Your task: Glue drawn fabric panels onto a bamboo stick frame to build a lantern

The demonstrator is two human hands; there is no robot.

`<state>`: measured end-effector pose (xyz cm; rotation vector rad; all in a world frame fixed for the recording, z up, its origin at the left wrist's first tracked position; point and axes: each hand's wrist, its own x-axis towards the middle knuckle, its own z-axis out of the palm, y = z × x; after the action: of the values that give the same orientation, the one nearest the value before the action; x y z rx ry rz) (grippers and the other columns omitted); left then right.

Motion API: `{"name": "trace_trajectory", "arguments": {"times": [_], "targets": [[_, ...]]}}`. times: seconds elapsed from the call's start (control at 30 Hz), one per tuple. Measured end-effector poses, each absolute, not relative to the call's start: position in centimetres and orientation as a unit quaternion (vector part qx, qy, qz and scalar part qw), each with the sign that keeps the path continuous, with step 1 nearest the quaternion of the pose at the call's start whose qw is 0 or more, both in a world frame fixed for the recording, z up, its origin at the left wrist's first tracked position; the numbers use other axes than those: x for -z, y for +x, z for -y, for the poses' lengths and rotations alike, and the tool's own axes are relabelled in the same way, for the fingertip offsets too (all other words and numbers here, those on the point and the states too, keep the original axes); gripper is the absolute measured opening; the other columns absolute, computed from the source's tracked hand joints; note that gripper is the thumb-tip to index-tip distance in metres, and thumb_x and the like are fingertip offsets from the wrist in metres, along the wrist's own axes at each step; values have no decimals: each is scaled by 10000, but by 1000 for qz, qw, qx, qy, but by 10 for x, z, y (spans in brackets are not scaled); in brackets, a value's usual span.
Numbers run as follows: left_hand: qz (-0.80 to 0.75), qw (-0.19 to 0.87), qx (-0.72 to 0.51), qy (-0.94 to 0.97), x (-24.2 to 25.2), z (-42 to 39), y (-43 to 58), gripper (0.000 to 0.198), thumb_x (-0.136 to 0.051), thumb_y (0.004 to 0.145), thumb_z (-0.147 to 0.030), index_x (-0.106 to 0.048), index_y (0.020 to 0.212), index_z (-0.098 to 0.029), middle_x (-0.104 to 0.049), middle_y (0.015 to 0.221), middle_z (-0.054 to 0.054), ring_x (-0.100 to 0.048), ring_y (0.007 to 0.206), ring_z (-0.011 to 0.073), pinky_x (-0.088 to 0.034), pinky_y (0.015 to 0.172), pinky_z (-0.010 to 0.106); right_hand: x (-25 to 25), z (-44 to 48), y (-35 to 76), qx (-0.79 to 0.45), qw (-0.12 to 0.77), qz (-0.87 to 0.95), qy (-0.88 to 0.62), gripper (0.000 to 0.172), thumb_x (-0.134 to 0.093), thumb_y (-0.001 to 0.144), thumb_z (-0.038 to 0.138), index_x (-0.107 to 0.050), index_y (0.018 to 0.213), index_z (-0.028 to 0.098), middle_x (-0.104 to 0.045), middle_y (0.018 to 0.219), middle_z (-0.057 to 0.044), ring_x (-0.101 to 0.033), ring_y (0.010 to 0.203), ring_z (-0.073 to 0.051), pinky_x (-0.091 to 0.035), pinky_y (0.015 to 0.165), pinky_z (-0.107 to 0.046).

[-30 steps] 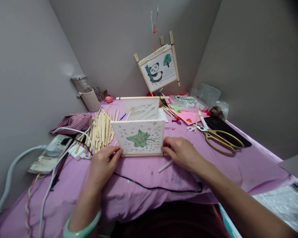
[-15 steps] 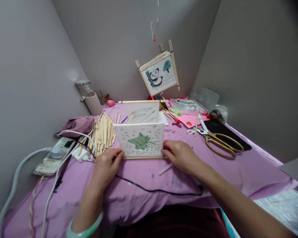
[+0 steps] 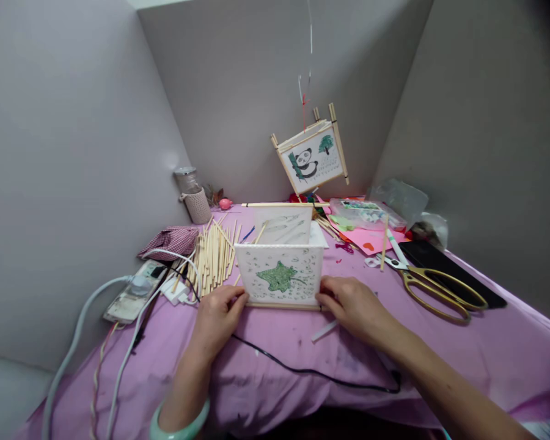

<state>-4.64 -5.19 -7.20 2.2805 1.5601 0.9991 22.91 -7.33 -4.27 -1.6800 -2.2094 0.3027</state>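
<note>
near desk (image 3: 476,348) edge: black cable (image 3: 311,371) | left hand (image 3: 217,315) pinches leaf panel (image 3: 282,275) at lower-left corner, right hand (image 3: 355,305) grips lower-right | panel upright between them, base stick (image 3: 279,305) running left-right, both hands equally near | behind-left: stick pile (image 3: 215,253) | far corner: panda lantern (image 3: 312,160) hanging

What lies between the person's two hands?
In the head view, a white leaf-drawing panel stands upright between the left hand and the right hand; both touch its lower corners.
</note>
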Motion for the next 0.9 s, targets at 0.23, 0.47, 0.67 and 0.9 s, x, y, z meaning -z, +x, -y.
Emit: {"name": "trace_trajectory", "arguments": {"times": [0.23,0.47,0.67,0.9], "targets": [[-535,82,-427,725,67,54,-46,238,-505,860,-222,-660,1033,-170,-676,930,57,-603,719,144,-473,684,263,47,71,230,-104,173,785,-586,187,-448,881,229,-602,784,185,-681,787,-62,-618,741,-188,-385,653,-264],[-614,-31,-331,716,67,51,-42,235,-490,885,-277,-688,973,-184,-628,851,64,-607,809,204,-461,741,320,49,71,232,-113,176,786,-582,195,-430,884,235,-610,823,189,-681,826,-75,-623,799,-209,-408,697,-280],[-656,-19,-269,705,65,51,-40,224,-472,881,-244,-687,923,-201,-658,904,65,-629,825,228,-455,709,327,49,72,232,-122,176,784,-583,209,-420,884,243,-616,834,190,-679,828,-76,-622,801,-210,-412,698,-285],[-625,0,-329,708,68,51,-42,161,-456,857,-198,-614,833,-178,-645,833,55,-605,770,202,-453,720,323,48,72,231,-121,181,783,-582,223,-415,884,242,-619,816,184,-680,813,-77,-620,780,-204,-410,685,-282]]}}
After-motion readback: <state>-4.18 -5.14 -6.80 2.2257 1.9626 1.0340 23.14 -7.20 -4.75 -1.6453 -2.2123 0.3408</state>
